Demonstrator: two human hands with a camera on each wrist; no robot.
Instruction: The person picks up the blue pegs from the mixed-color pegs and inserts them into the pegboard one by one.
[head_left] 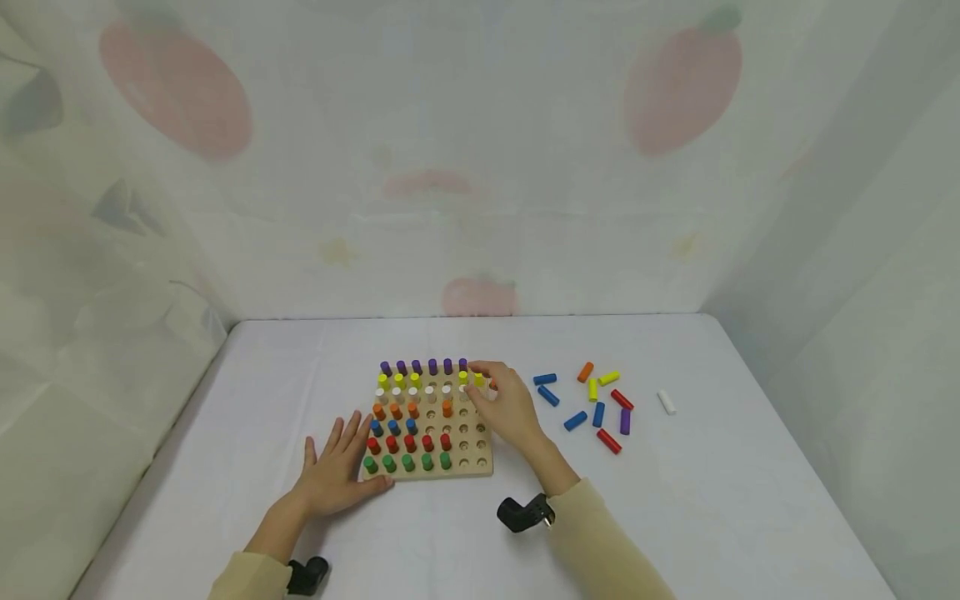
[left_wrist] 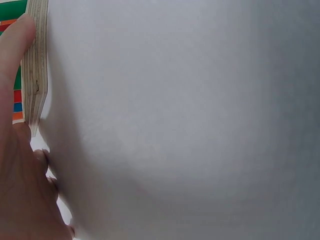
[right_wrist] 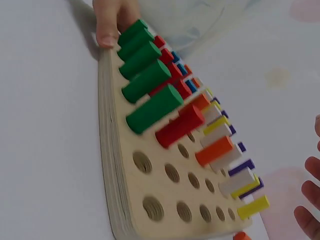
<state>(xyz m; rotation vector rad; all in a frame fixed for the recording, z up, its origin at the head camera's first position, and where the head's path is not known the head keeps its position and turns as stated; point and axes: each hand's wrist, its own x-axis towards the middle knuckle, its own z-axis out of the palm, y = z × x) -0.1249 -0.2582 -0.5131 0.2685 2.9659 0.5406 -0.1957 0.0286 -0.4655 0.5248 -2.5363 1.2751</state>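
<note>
A wooden pegboard (head_left: 472, 477) stands on the white table, with rows of green, red, blue, orange, white, yellow and purple pegs. My left hand (head_left: 335, 479) rests against its left side, fingers spread, thumb at the front corner. The left wrist view shows that thumb (left_wrist: 20, 40) touching the board's edge. Over the far right corner is my right hand (head_left: 510, 408), thumb and forefinger apart around the end yellow peg (right_wrist: 253, 207). In the right wrist view its fingertips (right_wrist: 311, 192) appear clear of the pegs, with nothing visible in them. An orange peg (right_wrist: 242, 236) lies just beyond the board's right edge.
Loose pegs lie right of the board: several blue ones, such as a blue peg (head_left: 575, 421), two red, two yellow, a purple peg (head_left: 625, 422) and an orange peg (head_left: 585, 372). Farther right is a white peg (head_left: 666, 402). A printed curtain (head_left: 555, 250) hangs behind the table.
</note>
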